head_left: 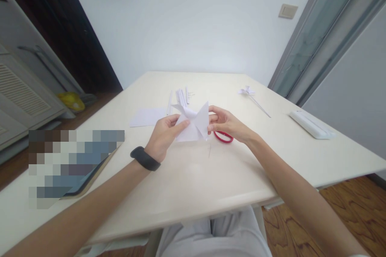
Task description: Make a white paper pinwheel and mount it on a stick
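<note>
A white paper pinwheel [194,128] with cut, raised corners is held up over the table in front of me. My left hand [163,135] grips its left side, the thumb pressed on the face near the middle. At its right edge, the fingers and thumb of my right hand [229,124] pinch the paper. Under the right hand lie scissors, of which only a red handle [223,138] shows. A thin piece of wire [210,151] rests on the tabletop just below the paper.
Behind the paper lie a bundle of white paper sticks [181,97] and flat white sheets [146,116]. Farther right are a pinwheel on a stick [247,91] and a white packet [312,124]. A blurred-out tablet-like device [90,176] lies at the table's [187,192] left.
</note>
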`<state>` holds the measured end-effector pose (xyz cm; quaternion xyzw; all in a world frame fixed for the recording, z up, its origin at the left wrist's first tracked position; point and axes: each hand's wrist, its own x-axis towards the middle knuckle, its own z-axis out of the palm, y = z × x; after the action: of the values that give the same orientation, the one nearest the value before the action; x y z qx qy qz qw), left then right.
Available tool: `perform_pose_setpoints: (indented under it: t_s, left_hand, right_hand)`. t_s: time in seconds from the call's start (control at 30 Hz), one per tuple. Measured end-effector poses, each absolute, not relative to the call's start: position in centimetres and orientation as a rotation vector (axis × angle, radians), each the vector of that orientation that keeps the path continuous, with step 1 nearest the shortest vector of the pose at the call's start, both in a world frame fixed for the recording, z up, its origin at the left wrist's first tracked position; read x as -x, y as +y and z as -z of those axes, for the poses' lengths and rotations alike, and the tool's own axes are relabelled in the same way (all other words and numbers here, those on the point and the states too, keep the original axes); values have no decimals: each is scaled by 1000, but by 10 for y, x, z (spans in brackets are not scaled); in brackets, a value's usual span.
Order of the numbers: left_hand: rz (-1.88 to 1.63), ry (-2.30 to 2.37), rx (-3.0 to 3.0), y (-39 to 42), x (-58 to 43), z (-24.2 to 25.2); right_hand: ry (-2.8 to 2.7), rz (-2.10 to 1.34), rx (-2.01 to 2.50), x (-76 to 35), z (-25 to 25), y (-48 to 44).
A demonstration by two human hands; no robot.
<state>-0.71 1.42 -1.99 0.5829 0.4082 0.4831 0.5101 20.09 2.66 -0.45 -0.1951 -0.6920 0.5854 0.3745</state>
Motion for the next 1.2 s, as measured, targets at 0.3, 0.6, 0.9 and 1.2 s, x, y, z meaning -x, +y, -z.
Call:
perform_pose_setpoints:
  t_s: [0.3, 0.6, 0.9, 1.2]
  left_hand:
    - [-1169, 1012, -1456, 13, 4, 18]
    - [-1171, 1020, -1526, 10, 1, 19]
    - [-1159, 1029, -1580, 7, 0, 18]
    - [-1159, 1019, -1611, 4, -1, 17]
  right_hand:
    - [-1788, -1419, 570, -197, 3, 25]
    - [-1751, -1262, 677, -186, 4, 21]
    - [-1763, -1147, 793, -182, 7, 20]
    - [-1771, -1144, 794, -180, 8, 15]
